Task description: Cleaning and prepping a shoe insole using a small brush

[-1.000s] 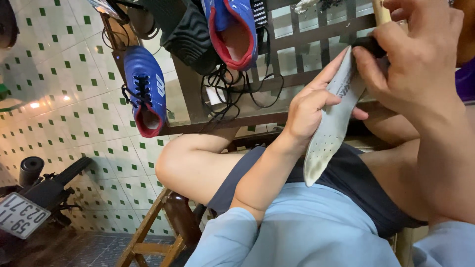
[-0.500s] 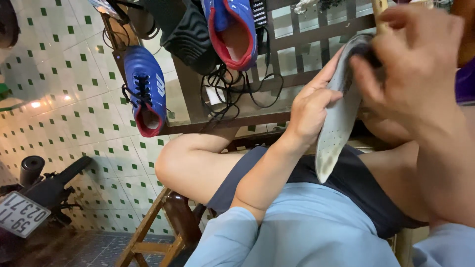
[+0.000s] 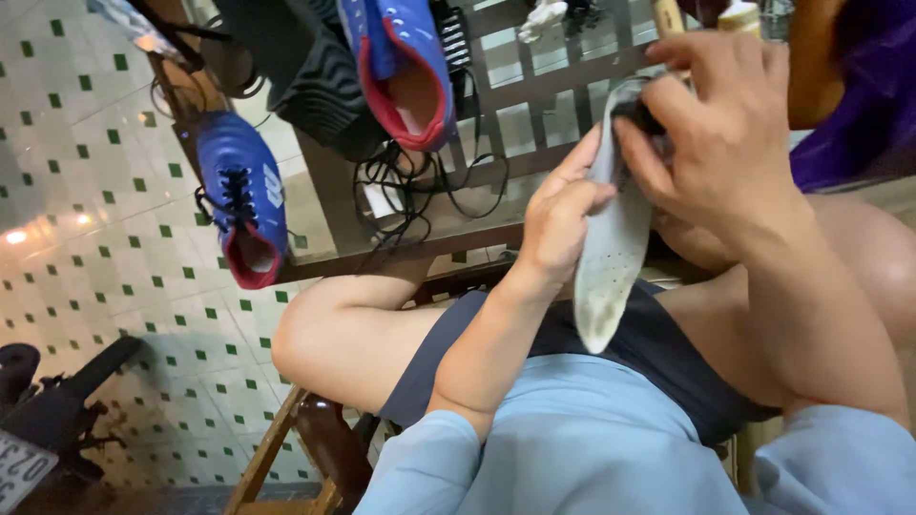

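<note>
Covering the room, a white tiled floor (image 3: 114, 191) with small green squares lies under a glass-topped table (image 3: 534, 114). On the glass rest a blue football boot (image 3: 243, 205), a second blue-and-red boot (image 3: 401, 67) and tangled black cords (image 3: 410, 181). Above the lap, the left hand (image 3: 558, 224) steadies a pale perforated insole (image 3: 611, 257), fingers closed along its edge, while the right hand (image 3: 725, 143) pinches its top.

Head view, steeply down, close.

I see white perforated insole (image 3: 611, 257) | blue shoe (image 3: 243, 191), red lining, left of insole | floor tiles (image 3: 86, 124) white, green squares | shirt (image 3: 582, 448) light blue
</note>
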